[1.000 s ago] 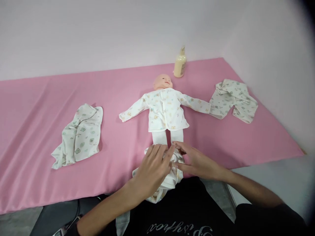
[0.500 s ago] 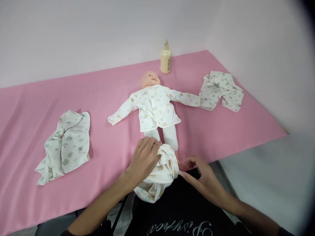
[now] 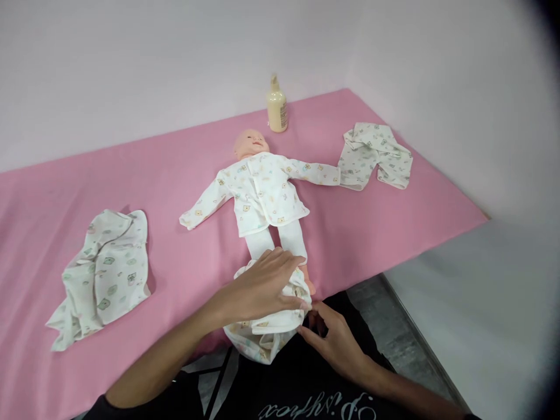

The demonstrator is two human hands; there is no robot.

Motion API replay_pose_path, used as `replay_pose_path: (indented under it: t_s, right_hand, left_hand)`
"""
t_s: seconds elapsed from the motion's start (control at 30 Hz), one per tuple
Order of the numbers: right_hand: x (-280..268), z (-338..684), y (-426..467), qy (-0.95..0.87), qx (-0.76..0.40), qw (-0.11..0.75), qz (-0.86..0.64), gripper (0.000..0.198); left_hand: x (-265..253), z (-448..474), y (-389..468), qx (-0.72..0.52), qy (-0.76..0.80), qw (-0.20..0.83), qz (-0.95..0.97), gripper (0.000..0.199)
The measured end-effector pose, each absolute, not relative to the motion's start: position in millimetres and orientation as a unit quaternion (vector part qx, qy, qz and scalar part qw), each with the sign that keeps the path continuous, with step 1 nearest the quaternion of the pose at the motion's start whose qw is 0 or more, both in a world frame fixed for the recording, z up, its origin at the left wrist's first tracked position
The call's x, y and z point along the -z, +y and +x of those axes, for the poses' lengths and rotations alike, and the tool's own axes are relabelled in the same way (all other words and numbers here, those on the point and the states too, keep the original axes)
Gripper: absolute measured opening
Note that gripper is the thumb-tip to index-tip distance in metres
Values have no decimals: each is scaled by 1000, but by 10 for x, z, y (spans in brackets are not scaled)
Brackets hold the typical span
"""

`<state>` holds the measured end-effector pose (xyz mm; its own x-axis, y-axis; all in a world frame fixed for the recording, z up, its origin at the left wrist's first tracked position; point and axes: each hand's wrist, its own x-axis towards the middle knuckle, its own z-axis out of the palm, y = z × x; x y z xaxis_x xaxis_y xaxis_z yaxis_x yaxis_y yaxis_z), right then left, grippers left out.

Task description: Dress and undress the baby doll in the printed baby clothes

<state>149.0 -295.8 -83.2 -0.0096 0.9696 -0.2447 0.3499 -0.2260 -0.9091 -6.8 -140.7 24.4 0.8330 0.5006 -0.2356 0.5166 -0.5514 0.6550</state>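
A baby doll point(image 3: 251, 146) lies on its back, dressed in a white bear-print jacket point(image 3: 262, 189) and plain white leggings point(image 3: 292, 240). At its feet, by the table's front edge, is a bunched white baby garment point(image 3: 280, 322) with the same kind of print. My left hand point(image 3: 269, 286) lies across this garment and grips it, thumb at its right edge. Lower right, my right hand point(image 3: 330, 335) pinches the garment's edge between thumb and fingers. One bare doll foot point(image 3: 308, 281) shows beside the cloth; the other is hidden.
A cream pump bottle point(image 3: 277, 108) stands behind the doll's head. Folded printed pants point(image 3: 376, 154) lie at right, touching the doll's sleeve. Another printed garment point(image 3: 105, 274) lies at left. Pink cloth point(image 3: 184, 169) covers the table, which meets a wall at the back.
My left hand has moved right across the bunched garment, its thumb now at the right edge. My right hand has come in and closed on that edge. The camera view has shifted slightly.
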Motion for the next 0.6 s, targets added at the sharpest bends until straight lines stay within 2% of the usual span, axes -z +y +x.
replay_pose_path:
  t_s: [0.13,0.3,0.43,0.53,0.6]
  right_hand:
    - [810,1498,-2984,-549,-485,386,-561,12]
    - [616,1622,-2961,-454,-527,437,-571,21]
    - [614,1662,-2951,-351,-605,426,-573,23]
    - [691,1611,-2968,-366,-629,381,-570,46]
    - [709,1588,-2963,-414,-636,331,-561,40]
  left_hand:
    - [-137,-47,-1366,25,330,352,875,24]
    - [-65,-95,-1323,14,361,379,852,29]
    - [-71,-118,-1279,0,381,429,819,31]
    - [-97,-128,-1244,-12,388,483,785,35]
    - [-125,-132,-1218,-11,390,523,758,39]
